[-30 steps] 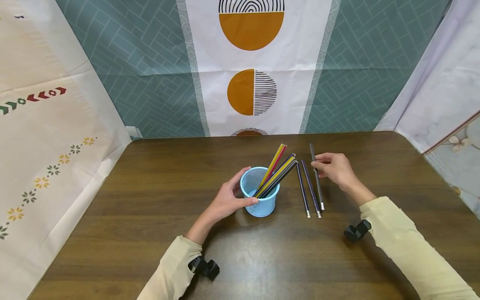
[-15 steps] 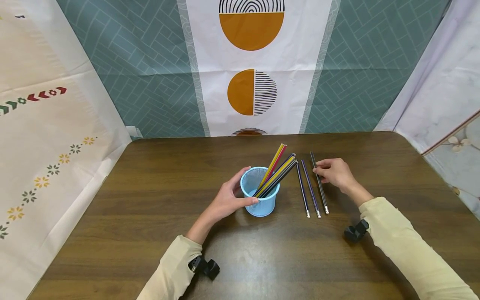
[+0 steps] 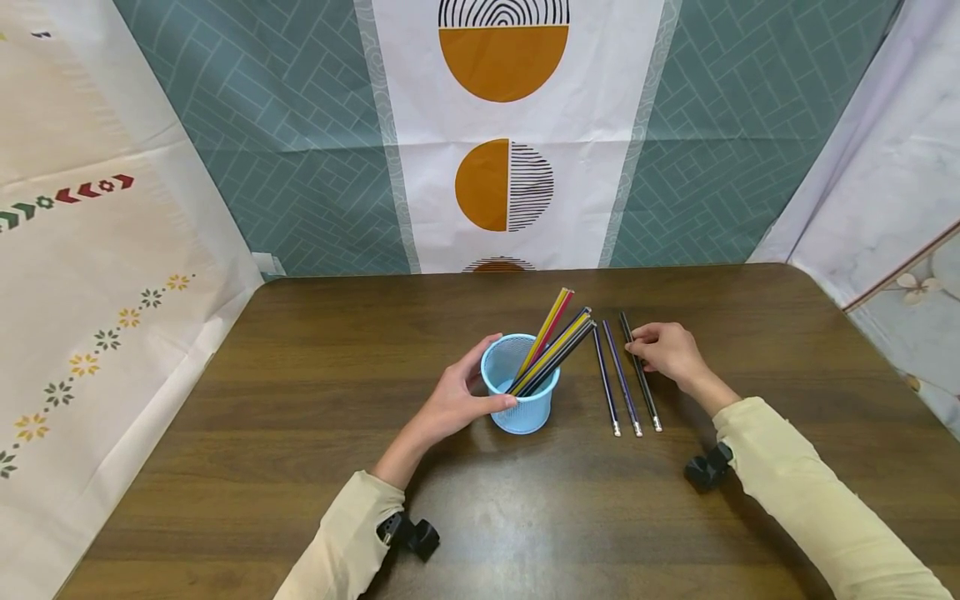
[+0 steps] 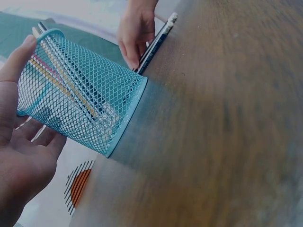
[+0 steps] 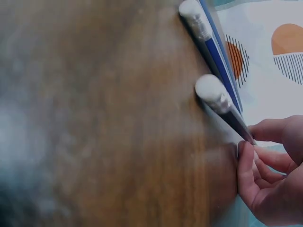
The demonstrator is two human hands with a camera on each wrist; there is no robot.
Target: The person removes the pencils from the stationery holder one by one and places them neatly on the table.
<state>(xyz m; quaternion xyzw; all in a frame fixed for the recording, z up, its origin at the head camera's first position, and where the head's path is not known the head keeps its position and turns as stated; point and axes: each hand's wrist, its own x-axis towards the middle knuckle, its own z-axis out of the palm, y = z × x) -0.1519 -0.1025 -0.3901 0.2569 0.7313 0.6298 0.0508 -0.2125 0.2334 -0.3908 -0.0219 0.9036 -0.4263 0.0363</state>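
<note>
My left hand (image 3: 457, 396) grips a light blue mesh pencil cup (image 3: 525, 414) from its left side, thumb at the near rim and fingers behind. Several pencils (image 3: 551, 350), yellow, red, blue and black, lean to the right inside it. With thumb and fingertips, my right hand (image 3: 667, 354) pinches a black pencil (image 3: 647, 392) with a white eraser (image 5: 211, 88), low over the table. Just left of it lie two dark blue pencils (image 3: 619, 375), roughly parallel, eraser ends toward me. Through the mesh, the left wrist view shows the pencils' lower ends near the cup's base.
The brown wooden table (image 3: 337, 350) runs back to a teal and white patterned cloth (image 3: 300, 150). Pale cloths hang at both sides. A small black device (image 3: 408, 536) sits at the left wrist, another device (image 3: 708, 467) at the right.
My right hand has moved slightly toward me with the black pencil, whose eraser end has shifted right, away from the blue pencils. The left hand and cup have stayed put.
</note>
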